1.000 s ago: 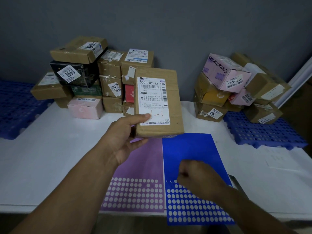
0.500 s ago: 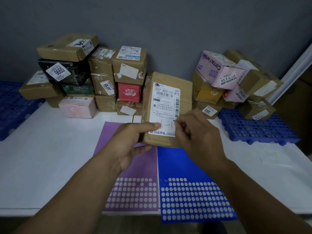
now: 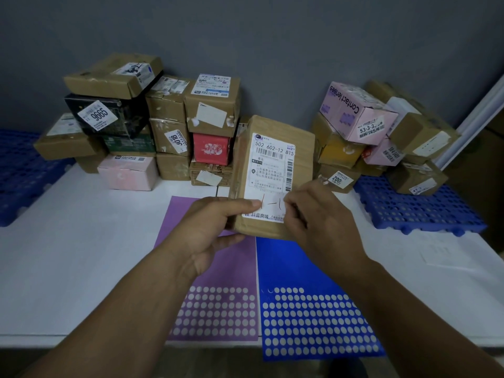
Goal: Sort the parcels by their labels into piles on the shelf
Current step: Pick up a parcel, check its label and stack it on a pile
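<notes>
A brown parcel (image 3: 301, 148) stands upright above the table's middle. Its white label (image 3: 272, 170) reads 502 602-12 815 and has red handwriting at the bottom. My left hand (image 3: 210, 222) grips its lower left corner, thumb on the label. My right hand (image 3: 319, 222) has curled fingertips on the label's lower right corner; whether anything is between them is hidden. One pile of parcels (image 3: 166, 110) stands at the back left and another pile (image 3: 354, 113) at the back right.
Under my hands a purple sticker sheet (image 3: 218, 271) and a blue sticker sheet (image 3: 294, 268) with white dots lie on the white table (image 3: 81, 241). Blue plastic pallets sit at the right (image 3: 422, 211) and far left (image 3: 16, 173). The grey wall is behind.
My right hand rose from the blue sticker sheet to the label's lower right corner. My left hand shifted the parcel slightly right and tilted it.
</notes>
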